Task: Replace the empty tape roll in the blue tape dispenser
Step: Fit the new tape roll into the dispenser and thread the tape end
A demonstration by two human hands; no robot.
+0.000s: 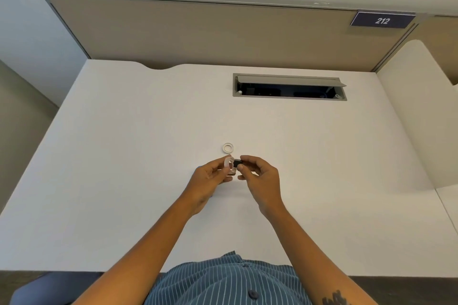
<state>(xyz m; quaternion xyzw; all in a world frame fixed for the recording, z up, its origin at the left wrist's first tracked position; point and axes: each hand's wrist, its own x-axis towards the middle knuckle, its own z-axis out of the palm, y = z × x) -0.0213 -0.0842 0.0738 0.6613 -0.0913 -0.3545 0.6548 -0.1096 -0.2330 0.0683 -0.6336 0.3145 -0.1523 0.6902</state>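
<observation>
White tabletop point(124, 156), mostly bare, cable hatch point(288, 86) at the back. Left hand point(210, 178) pinches a clear tape roll point(230, 165) upright above the surface; right hand point(257, 176) grips a small dark piece point(238, 162), likely the dispenser's hub, touching the roll's opening. Empty core point(228, 148) lies just beyond. Step looks like seating roll on hub; next needs straight alignment. Blue dispenser body not visible.

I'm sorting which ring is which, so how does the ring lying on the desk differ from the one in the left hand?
The ring on the desk lies flat and untouched; the ring in the left hand is held on edge by the left hand. The desk ring looks white and opaque, the held one clear. The held one looks somewhat larger. Both are small round hoops.
</observation>
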